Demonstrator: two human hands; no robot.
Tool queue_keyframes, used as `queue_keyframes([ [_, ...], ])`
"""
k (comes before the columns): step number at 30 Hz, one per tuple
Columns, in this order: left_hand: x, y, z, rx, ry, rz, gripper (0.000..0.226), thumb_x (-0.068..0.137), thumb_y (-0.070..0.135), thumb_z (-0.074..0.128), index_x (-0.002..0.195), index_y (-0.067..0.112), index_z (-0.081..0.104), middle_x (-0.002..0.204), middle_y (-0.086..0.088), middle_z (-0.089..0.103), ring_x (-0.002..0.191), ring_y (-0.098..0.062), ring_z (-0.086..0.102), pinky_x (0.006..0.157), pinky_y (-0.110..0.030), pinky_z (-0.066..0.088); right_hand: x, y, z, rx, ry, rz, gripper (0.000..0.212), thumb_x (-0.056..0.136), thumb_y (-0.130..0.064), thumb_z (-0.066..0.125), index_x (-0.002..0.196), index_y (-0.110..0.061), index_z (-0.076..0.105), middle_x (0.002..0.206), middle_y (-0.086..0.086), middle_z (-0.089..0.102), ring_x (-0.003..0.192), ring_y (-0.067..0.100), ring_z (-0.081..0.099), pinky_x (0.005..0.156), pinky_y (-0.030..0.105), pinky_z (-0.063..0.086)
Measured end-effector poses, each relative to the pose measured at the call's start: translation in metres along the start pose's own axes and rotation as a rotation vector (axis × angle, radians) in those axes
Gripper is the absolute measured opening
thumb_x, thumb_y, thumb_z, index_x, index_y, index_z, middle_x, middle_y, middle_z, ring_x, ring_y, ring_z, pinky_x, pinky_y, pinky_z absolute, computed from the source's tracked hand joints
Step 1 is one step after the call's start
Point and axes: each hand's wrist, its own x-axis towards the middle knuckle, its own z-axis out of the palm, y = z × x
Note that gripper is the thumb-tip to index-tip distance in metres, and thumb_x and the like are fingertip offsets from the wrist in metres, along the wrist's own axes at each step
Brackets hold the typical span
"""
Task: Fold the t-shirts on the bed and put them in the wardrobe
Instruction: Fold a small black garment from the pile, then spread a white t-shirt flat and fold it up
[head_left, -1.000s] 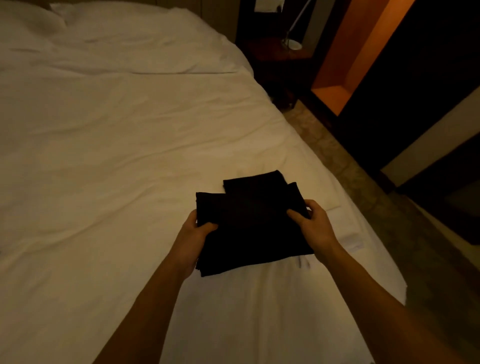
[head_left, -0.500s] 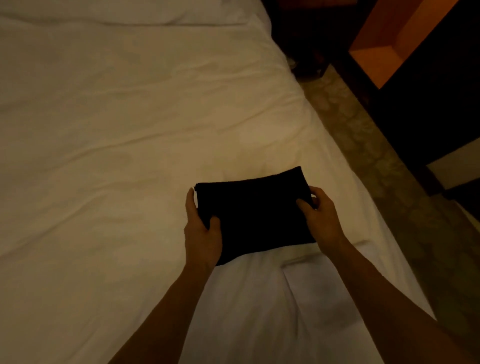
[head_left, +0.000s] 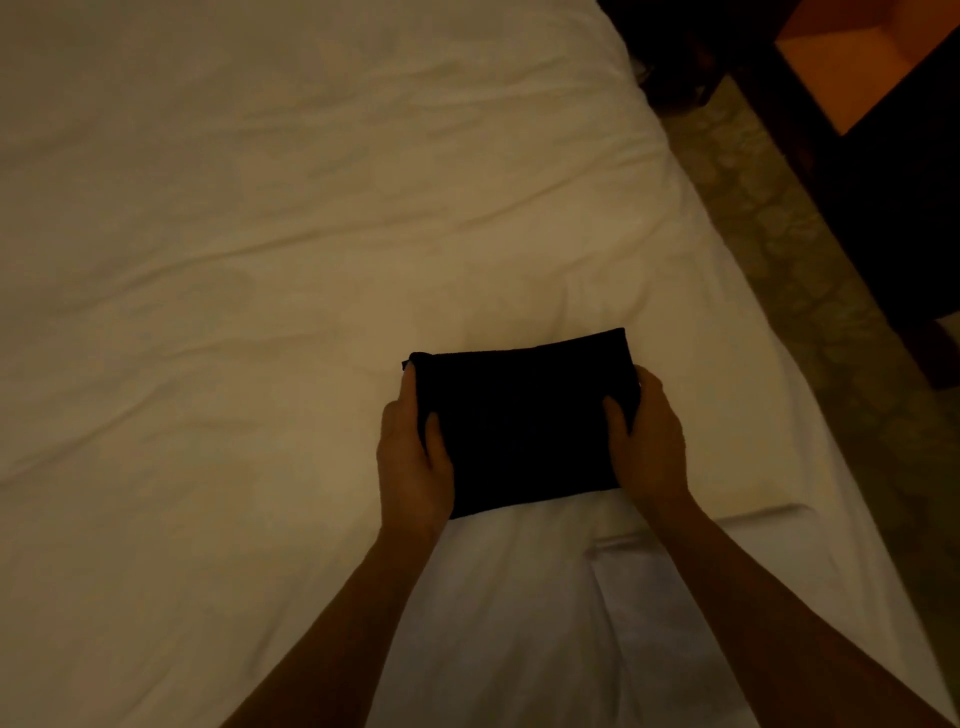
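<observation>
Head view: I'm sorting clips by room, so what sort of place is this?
Probably a bedroom, perhaps a hotel room. A wide bed with white sheets fills the view, both hands hold a folded black t-shirt on it, and dark wooden furniture stands beside it across a patterned floor.

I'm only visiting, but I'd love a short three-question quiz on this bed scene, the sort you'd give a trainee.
1. True or false: the black t-shirt lies spread out flat and unfolded.
2. Which hands grip the t-shirt? A) only the left hand B) only the right hand C) both
3. Fill in: the t-shirt is over the white ____.

Key: 1 false, it is a compact folded rectangle. 2 C, one hand grips each side edge, thumbs on top. 3 bed.
</observation>
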Motion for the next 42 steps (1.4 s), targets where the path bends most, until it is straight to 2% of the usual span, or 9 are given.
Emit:
queue_keyframes([
  [6,0.005,-0.011,0.004,0.064,0.016,0.064,0.057,0.104,0.012,0.043,0.156,0.022,0.023,0.128,0.001,0.047,0.112,0.008,0.041,0.098,0.001,0.028,0.001,0.006,0.009,-0.040,-0.018,0.018,0.052,0.102,-0.023,0.050,0.150,-0.013,0.032,0.140,0.009,0.050,0.122,0.024,0.052,0.098,0.026,0.037],
  [11,0.005,-0.012,0.002,0.262,0.231,0.190,0.054,0.104,0.021,0.044,0.155,0.015,0.029,0.159,-0.012,0.025,0.141,-0.026,0.031,0.112,-0.035,0.028,-0.003,0.002,0.013,-0.471,0.220,-0.242,0.057,0.100,-0.029,0.053,0.150,-0.008,0.035,0.146,0.024,0.041,0.125,0.041,0.044,0.099,0.051,0.040],
  [14,0.004,-0.018,0.007,0.397,0.057,0.348,0.051,0.104,0.033,0.040,0.152,0.018,0.036,0.162,-0.011,0.021,0.147,-0.032,0.023,0.115,-0.040,0.024,-0.005,0.004,0.022,-0.564,0.117,-0.419,0.056,0.100,-0.039,0.040,0.150,-0.015,0.037,0.153,0.019,0.036,0.137,0.037,0.037,0.107,0.049,0.035],
  [19,0.006,-0.031,0.012,0.515,-0.184,0.211,0.061,0.101,0.053,0.021,0.155,0.025,0.028,0.163,-0.004,0.019,0.149,-0.032,0.015,0.111,-0.053,0.031,-0.010,0.010,0.033,-0.654,-0.030,-0.352,0.059,0.099,-0.045,0.031,0.144,-0.011,0.047,0.148,0.022,0.043,0.134,0.042,0.043,0.104,0.055,0.039],
  [22,0.004,-0.023,-0.002,0.537,-0.264,0.204,0.066,0.097,0.056,0.017,0.155,0.025,0.026,0.164,-0.002,0.017,0.149,-0.032,0.014,0.111,-0.051,0.030,-0.015,-0.013,0.029,-0.618,-0.029,-0.317,0.053,0.094,-0.039,0.044,0.133,-0.005,0.057,0.135,0.025,0.054,0.123,0.046,0.052,0.097,0.057,0.045],
  [25,-0.010,-0.008,-0.033,0.501,-0.277,0.163,0.069,0.095,0.056,0.017,0.153,0.022,0.032,0.162,-0.002,0.025,0.147,-0.031,0.021,0.108,-0.048,0.034,-0.032,-0.058,0.023,-0.455,0.010,-0.321,0.025,0.094,-0.026,0.049,0.097,-0.008,0.066,0.092,0.013,0.065,0.084,0.033,0.063,0.075,0.047,0.052],
  [31,-0.051,0.014,-0.131,0.317,-0.105,0.089,0.032,0.099,0.038,0.049,0.123,0.021,0.063,0.107,0.002,0.067,0.097,-0.016,0.061,0.082,-0.029,0.048,-0.103,-0.145,0.037,-0.317,-0.159,-0.345,0.011,0.097,-0.021,0.053,0.091,-0.014,0.060,0.081,0.003,0.062,0.072,0.020,0.059,0.067,0.043,0.053],
  [35,-0.072,-0.004,-0.221,0.338,-0.032,0.018,0.015,0.097,0.026,0.056,0.086,0.019,0.065,0.073,0.005,0.060,0.065,-0.012,0.053,0.062,-0.026,0.037,-0.169,-0.194,0.071,-0.313,-0.212,-0.416,0.007,0.093,-0.021,0.058,0.088,-0.016,0.061,0.076,0.001,0.062,0.068,0.018,0.058,0.063,0.038,0.050],
  [42,-0.099,-0.057,-0.385,0.264,0.140,-0.110,0.020,0.096,0.024,0.058,0.080,0.015,0.065,0.058,0.012,0.050,0.055,-0.005,0.049,0.058,-0.027,0.036,-0.269,-0.303,0.159,-0.418,-0.424,-0.461,0.011,0.090,-0.023,0.059,0.082,-0.017,0.055,0.071,-0.003,0.056,0.065,0.019,0.055,0.060,0.032,0.042],
])
